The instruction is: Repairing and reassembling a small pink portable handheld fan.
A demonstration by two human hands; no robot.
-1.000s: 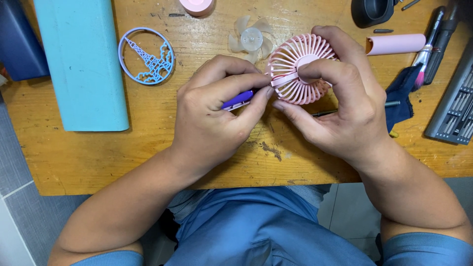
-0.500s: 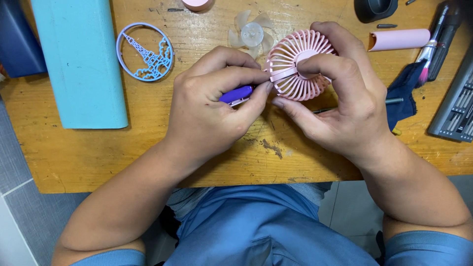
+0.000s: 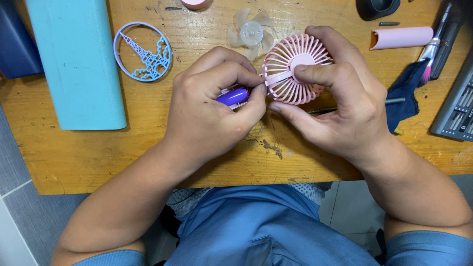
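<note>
Wooden surface (image 3: 98,152) carries both hands close together at its middle. The left hand (image 3: 207,113) pinches a purple battery (image 3: 232,96), its long axis pointing right toward the pink fan grille (image 3: 290,74), which the right hand (image 3: 340,103) clamps just beside it.

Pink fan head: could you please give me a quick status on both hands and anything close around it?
Right hand grips pink fan grille, thumb across its hub. Left hand pinches purple part beside it. Clear fan blade lies just behind.

The fan grille (image 3: 295,69) is pink with thin radiating ribs. The cylinder (image 3: 232,96) is purple. The fan blade (image 3: 251,32) is translucent white. The round ornament (image 3: 143,50) is light blue openwork, showing a tower. The long box (image 3: 79,64) is turquoise, the tube (image 3: 401,37) pink, the desk (image 3: 148,148) light brown wood.
</note>
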